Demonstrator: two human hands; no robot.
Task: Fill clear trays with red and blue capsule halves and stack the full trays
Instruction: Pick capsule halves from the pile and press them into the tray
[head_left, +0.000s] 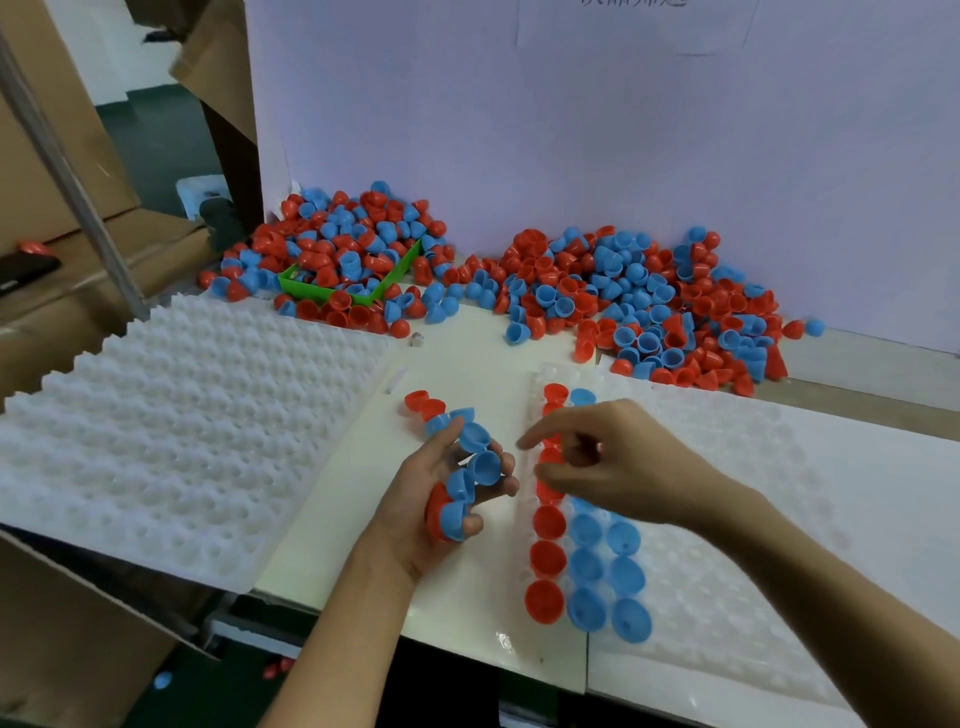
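Pale cream worktop (457, 364) runs up to a lilac backboard (571, 130), and against that board lie two loose heaps of red and blue capsule halves (649, 296), the heap farther from the clear tray spilling over a green bin (332, 291). Nearest the person, the clear tray (779, 493) lies flat on the worktop, its edge column seated with red halves (546, 558) and the next two columns partly seated with blue halves (608, 571); the remaining pockets of the tray show bare. Just beside the tray's filled edge, the left hand (441, 499) is held palm up, its grip curled round a nested string of capsule halves (462, 467), mostly blue with red at both ends, the thumb pressed along it. Directly above the tray's filled columns, the right hand (618, 462) hovers with forefinger stretched out and the other fingers bent; whether its grip pinches a half cannot be told. Well apart from the tray, across the bare strip of worktop, a stack of white dimpled trays (182, 426) rests beside cardboard boxes (67, 182).
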